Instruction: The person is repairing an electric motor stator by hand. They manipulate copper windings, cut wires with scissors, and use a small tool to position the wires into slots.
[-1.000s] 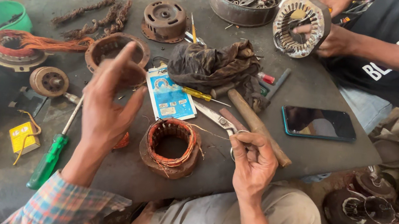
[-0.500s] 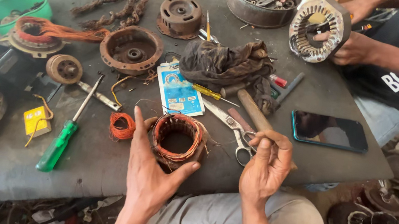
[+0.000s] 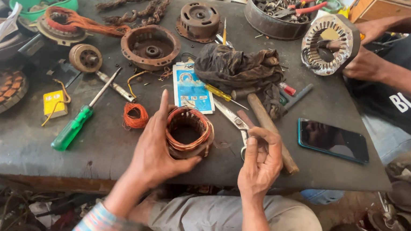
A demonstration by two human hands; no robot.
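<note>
Two hands work at the near edge of the tabletop. Left hand cups the copper-wound coil from its left side: thumb pressed against the near wall, index finger pointing straight up past the far rim, grip closed on the coil. Coil sits flat on the tabletop, its open bore facing up, axis vertical. Right hand is just right of the coil and not touching it; fingers are curled together through the handle loops of the scissors, and the blades point away up-left, tips passing just behind the coil. So the coil lies left of the right hand, and the left hand is the nearer one, already on it.

Outward from there: small spool of orange wire just left of the left hand; green-handled screwdriver further left, shaft slanting away; blue card packet behind the coil; wooden hammer handle and dark phone to the right. Far right, another person's hand holds a large round stator.
</note>
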